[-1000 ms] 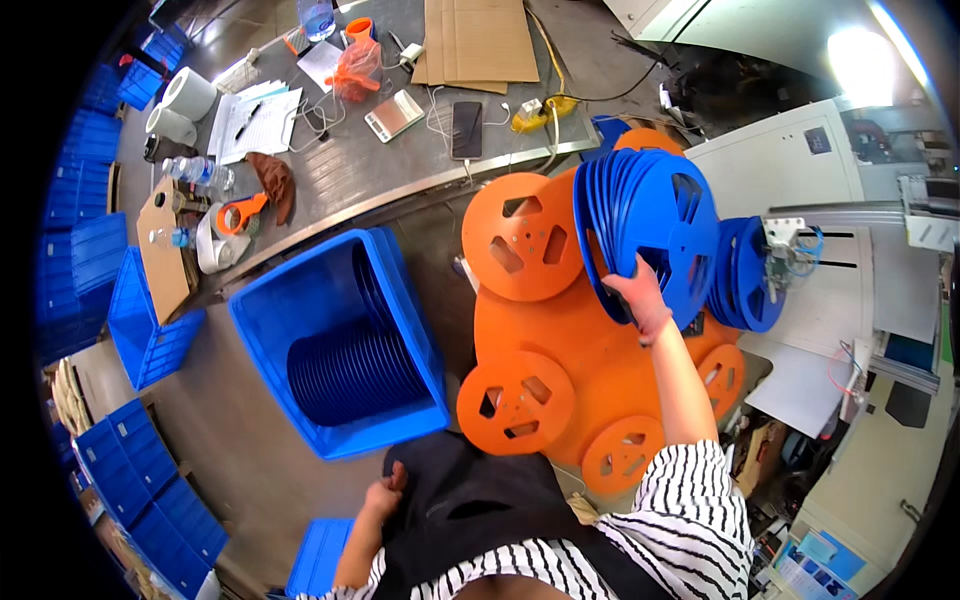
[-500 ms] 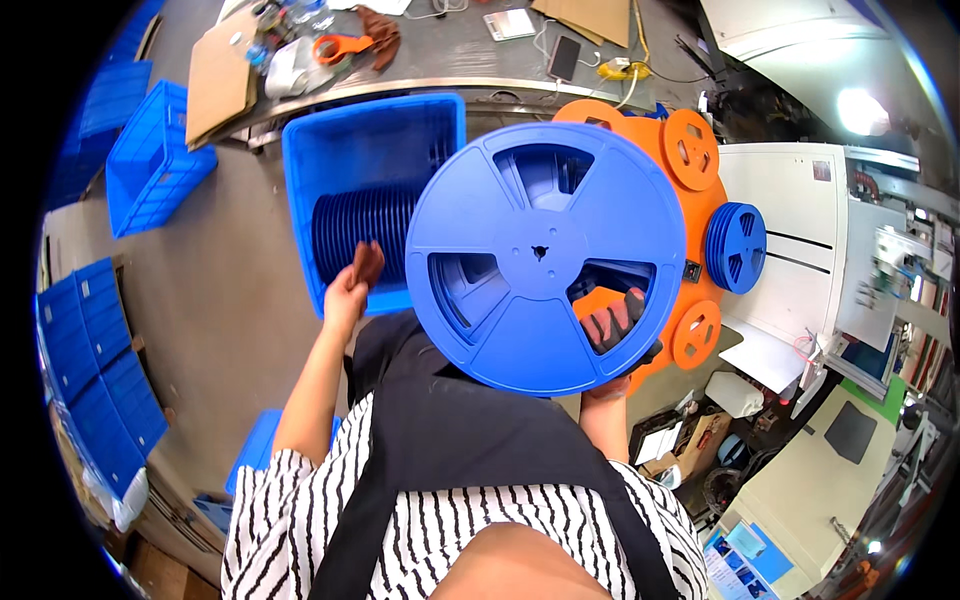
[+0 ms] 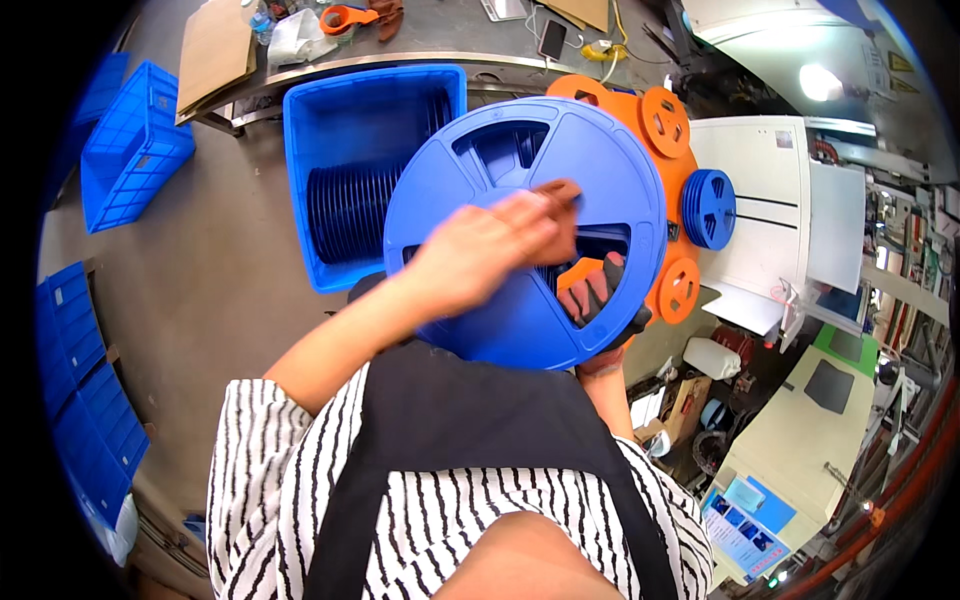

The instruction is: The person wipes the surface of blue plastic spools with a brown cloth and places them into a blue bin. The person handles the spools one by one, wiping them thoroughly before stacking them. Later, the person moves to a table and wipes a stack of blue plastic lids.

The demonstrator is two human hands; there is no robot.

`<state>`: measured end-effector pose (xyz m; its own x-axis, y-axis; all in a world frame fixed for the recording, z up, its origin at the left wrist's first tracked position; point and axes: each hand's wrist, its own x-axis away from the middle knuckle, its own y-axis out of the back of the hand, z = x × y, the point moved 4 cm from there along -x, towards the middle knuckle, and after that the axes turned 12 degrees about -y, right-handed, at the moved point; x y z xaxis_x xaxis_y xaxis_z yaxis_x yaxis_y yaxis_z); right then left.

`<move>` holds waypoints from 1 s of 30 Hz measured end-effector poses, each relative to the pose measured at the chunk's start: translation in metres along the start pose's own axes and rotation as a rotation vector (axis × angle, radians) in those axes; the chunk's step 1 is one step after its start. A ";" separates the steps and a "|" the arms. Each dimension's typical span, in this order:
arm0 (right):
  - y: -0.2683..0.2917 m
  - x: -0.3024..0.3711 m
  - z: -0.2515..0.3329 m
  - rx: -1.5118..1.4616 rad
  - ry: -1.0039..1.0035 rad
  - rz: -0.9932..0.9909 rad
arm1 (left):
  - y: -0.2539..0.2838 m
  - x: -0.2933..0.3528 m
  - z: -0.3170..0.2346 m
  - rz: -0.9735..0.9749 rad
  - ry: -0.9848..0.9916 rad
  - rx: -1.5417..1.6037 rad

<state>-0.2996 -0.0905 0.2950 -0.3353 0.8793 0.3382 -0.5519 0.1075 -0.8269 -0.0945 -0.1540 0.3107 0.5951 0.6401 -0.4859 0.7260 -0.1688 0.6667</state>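
A large blue plastic reel (image 3: 610,165) with wide cutouts is held up in front of my apron, its flat face toward me. My right hand (image 3: 592,292), in a black and pink glove, grips it through the lower right cutout, fingers curled over the flange. My bare left hand (image 3: 485,248), smeared by motion, lies across the reel's face near the hub. Between its fingers is a brown cloth (image 3: 562,208), pressed on or close to the reel. Behind, a deep blue bin (image 3: 299,170) holds a row of dark blue reels (image 3: 345,212) standing on edge.
Right of the reel stands an orange rotary fixture (image 3: 620,108) with orange discs and a stack of small blue reels (image 3: 712,208). A metal workbench (image 3: 440,40) runs along the back. Blue crates (image 3: 135,150) stand left; a cream table (image 3: 800,430) is at right.
My left hand has swung with the cloth from beside the bin rightward onto the reel's face. My right hand keeps its hold on the reel. The whole view has shifted slightly.
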 end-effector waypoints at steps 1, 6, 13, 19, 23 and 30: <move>-0.004 -0.001 0.001 -0.095 0.006 0.111 | -0.004 0.018 0.025 0.017 0.052 -0.013; -0.009 -0.003 0.018 -0.089 0.142 -0.044 | 0.017 0.097 0.070 0.130 0.254 0.029; -0.007 -0.020 0.041 -0.079 0.121 0.005 | 0.017 0.075 0.020 0.396 -0.030 -0.077; 0.002 -0.031 0.069 0.014 0.041 0.043 | -0.003 0.076 0.028 0.286 -0.138 -0.033; -0.002 -0.041 0.077 -0.104 0.066 -0.240 | 0.024 0.073 0.030 0.135 0.074 0.266; 0.039 -0.010 0.086 -0.032 -0.018 -0.083 | 0.012 0.134 0.076 -0.609 0.823 1.399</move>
<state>-0.3830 -0.1352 0.2978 -0.3028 0.8584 0.4141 -0.5539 0.1951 -0.8094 0.0200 -0.1275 0.2109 0.1501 0.9622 0.2274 0.7511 0.0386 -0.6590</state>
